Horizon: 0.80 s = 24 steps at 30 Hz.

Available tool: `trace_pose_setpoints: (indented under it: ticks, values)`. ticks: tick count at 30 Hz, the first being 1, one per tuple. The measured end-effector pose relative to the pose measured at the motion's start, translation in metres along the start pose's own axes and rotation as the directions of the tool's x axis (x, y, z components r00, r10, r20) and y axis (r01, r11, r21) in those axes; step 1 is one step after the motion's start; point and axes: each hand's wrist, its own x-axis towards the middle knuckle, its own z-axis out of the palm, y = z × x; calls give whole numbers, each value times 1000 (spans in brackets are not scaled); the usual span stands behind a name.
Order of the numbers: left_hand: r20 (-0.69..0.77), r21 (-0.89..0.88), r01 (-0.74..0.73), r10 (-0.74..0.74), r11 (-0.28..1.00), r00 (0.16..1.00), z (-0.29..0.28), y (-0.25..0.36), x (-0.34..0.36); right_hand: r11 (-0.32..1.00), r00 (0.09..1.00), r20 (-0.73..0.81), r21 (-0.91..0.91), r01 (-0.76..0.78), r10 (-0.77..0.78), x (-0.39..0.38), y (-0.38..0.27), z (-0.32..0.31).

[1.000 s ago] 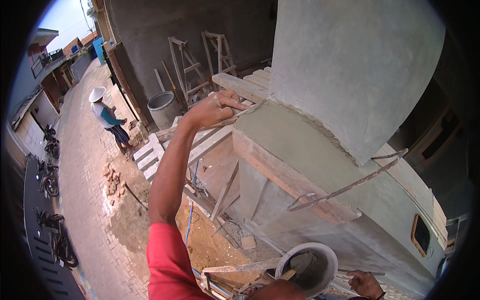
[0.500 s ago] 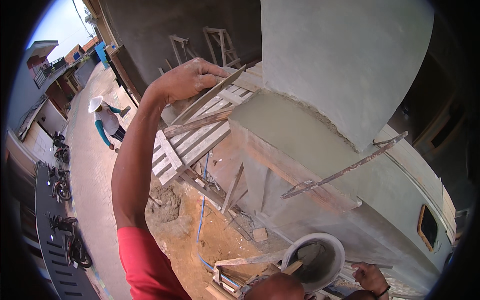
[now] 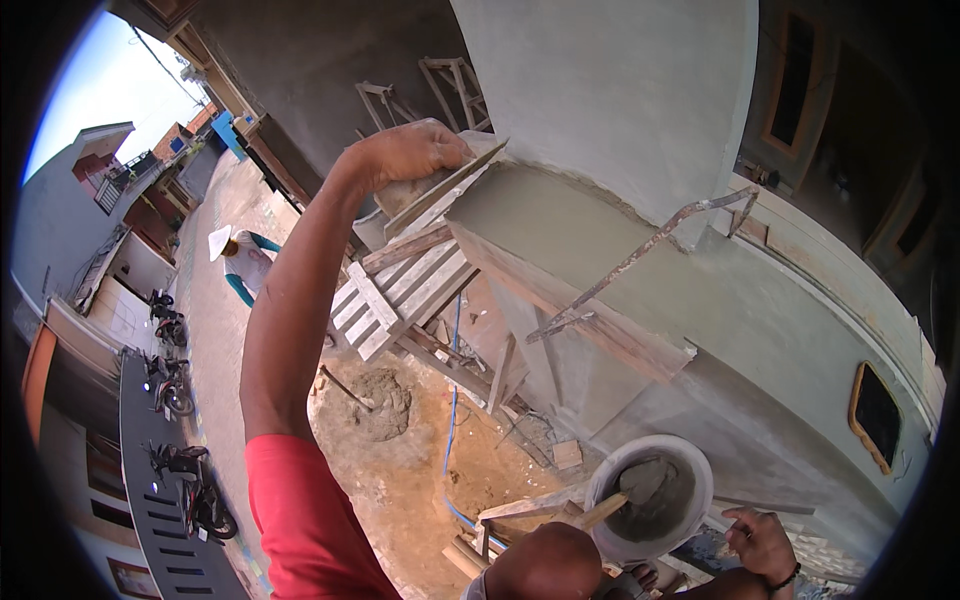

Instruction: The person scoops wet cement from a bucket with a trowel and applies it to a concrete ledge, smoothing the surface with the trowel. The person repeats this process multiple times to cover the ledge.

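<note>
My left hand (image 3: 415, 155), its arm in a red sleeve, reaches far forward. It is closed on a flat plastering float (image 3: 450, 190), seen nearly edge-on, at the far end of a smooth wet cement ledge (image 3: 580, 225). A wooden board (image 3: 570, 300) runs along the ledge's near side, and a bent metal rod clamp (image 3: 640, 252) crosses over it. Low on the right, my right hand (image 3: 762, 545) has curled fingers with nothing visible in them. Beside it stands a pale bucket (image 3: 702, 475) of grey mortar with a wooden handle (image 3: 605, 511) sticking out.
Beyond the ledge rises a grey plastered wall (image 3: 610, 90). A slatted wooden platform (image 3: 405, 300) lies left of it. Below are a mortar heap (image 3: 380, 405) and a blue hose (image 3: 452, 425). A person in a white hat (image 3: 243, 265) and parked motorcycles (image 3: 205, 495) are in the alley.
My view has shifted, so the scene sits differently. The float now lies closer to the ledge's far end. The person in the alley is bent forward and partly behind my arm.
</note>
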Motion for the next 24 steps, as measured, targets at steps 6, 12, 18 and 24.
trace_pose_setpoints:
  ticks: [6,12,18,24]
  values:
    - [-82,151,-27,40,988,996,15,-18,9,993,994,-2,-26,114,-114,-1,14,1]
    - [-114,305,-26,63,952,992,38,4,5,997,997,-1,-4,73,-73,-3,19,1]
    - [-26,509,-36,57,860,998,49,31,1,996,996,-2,-31,85,-85,-5,21,1]
    - [-15,505,-190,229,842,973,55,18,-26,993,994,17,-39,109,-108,-6,18,1]
